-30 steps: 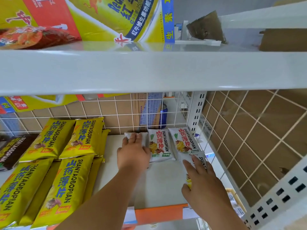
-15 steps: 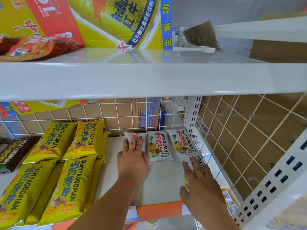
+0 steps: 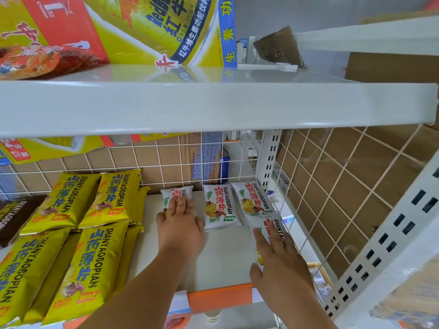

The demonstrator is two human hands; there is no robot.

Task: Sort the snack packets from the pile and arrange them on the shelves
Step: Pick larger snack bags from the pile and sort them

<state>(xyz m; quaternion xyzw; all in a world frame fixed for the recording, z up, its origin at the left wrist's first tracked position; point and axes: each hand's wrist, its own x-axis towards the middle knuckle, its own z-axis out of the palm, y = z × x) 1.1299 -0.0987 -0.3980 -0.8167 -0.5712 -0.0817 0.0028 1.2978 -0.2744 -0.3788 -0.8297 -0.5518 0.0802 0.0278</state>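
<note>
Straight-fingered left hand (image 3: 181, 225) presses left packet (image 3: 177, 192), right hand (image 3: 281, 269) right packet (image 3: 276, 225) — white, lettered SHANYAO, lengthwise up-frame, lower centre.

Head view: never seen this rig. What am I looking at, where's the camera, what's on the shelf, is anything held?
There is no machine here: a person is stocking a shop shelf with two bare hands. The one camera sits on the person's head, looking forward and down. On the white shelf, yellow snack packets lie at the left. Further right, the left hand lies flat on the rear white packet, and the right hand lies flat on the front white packet. Two other white packets lie between them, untouched. The fingers look straight, so nothing is gripped; the hands only rest on the packets.
</note>
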